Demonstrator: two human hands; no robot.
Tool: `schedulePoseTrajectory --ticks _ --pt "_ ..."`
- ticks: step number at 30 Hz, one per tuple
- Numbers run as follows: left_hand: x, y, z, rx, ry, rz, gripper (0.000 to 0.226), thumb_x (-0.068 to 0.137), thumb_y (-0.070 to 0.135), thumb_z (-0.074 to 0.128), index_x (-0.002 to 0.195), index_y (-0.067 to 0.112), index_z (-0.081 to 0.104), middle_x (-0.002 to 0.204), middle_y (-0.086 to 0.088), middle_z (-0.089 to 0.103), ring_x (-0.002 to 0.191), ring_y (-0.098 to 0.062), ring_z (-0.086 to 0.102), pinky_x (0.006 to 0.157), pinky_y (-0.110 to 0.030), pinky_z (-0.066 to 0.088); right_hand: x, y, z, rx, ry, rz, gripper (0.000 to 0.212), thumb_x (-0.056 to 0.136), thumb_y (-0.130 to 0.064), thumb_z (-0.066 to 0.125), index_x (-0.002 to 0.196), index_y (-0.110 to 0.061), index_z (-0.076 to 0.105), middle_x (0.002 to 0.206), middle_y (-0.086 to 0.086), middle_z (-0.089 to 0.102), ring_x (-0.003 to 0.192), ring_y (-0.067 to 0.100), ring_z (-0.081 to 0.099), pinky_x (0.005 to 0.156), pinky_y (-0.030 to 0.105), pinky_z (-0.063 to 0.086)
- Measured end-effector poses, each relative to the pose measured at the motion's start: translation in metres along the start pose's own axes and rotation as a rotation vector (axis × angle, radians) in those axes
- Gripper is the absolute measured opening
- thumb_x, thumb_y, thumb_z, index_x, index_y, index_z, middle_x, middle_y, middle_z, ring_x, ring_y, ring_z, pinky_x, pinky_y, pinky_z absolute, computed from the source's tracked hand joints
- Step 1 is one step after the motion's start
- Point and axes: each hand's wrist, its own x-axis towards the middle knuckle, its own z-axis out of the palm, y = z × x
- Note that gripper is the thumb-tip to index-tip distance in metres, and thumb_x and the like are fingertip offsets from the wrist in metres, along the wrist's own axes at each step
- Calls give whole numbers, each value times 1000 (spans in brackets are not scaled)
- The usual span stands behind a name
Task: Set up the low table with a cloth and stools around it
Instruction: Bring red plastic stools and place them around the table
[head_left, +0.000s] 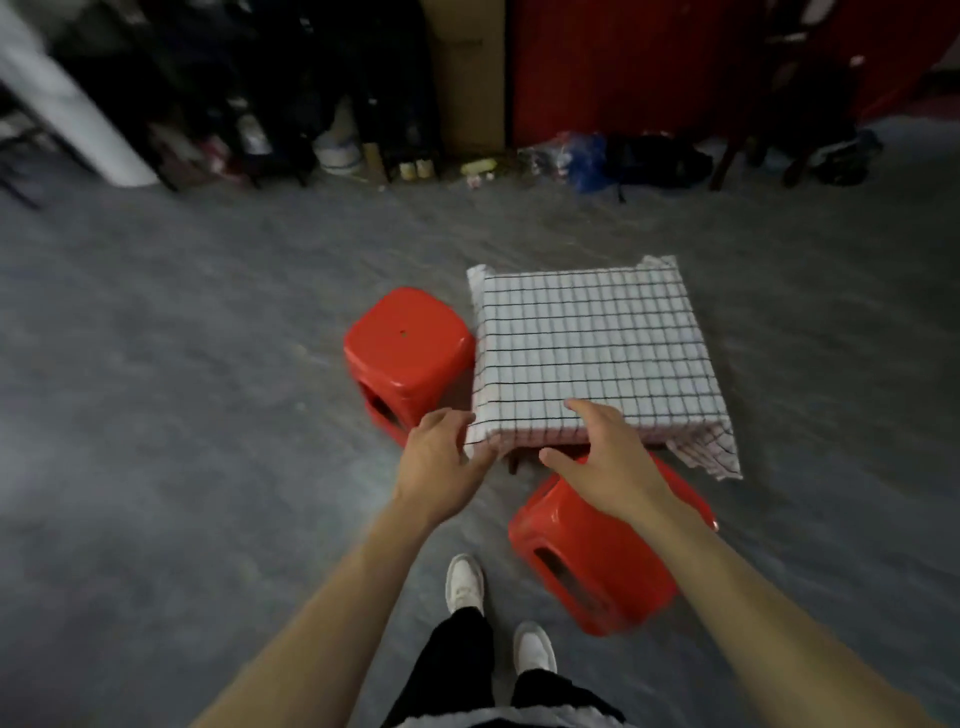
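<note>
Grey concrete floor (182, 364) all over, with a blurry pile of clutter along the far wall from about 10 to 2 o'clock, too smeared to name much. Going left to right: one red stool (408, 353) stands upright at roughly 11 o'clock from centre, touching the left side of the table (514, 460). That table is nearly hidden under a white cloth with black grid lines (592, 348), which hangs lower at the near right corner. The left hand (441, 457) has its fingers curled onto the near left corner of the cloth, pinching it. The right hand (602, 457) is spread with fingers apart, fingertips resting on the near edge of the cloth, holding nothing. Below it, at 5 o'clock, a second red stool (597, 551) sits tucked partly under the table. White shoes (465, 582) at 6 o'clock.
</note>
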Motion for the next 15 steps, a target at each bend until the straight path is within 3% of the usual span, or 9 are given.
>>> schedulePoseTrajectory --ticks 9,15 --pt "-129 -97 -81 -44 364 -412 56 88 53 60 136 25 51 143 0 47 116 -24 56 105 -40 43 -6 -130 72 -136 -271 -438 76 80 -48 73 143 -16 45 138 11 49 129 26 45 110 37 35" --pt "-213 -163 -93 -88 543 -618 54 88 53 62 134 25 53 142 0 46 130 -20 43 108 -34 36 -36 -218 145 -204 -444 -673 75 81 -46 73 143 -14 45 140 11 48 130 25 45 112 34 33"
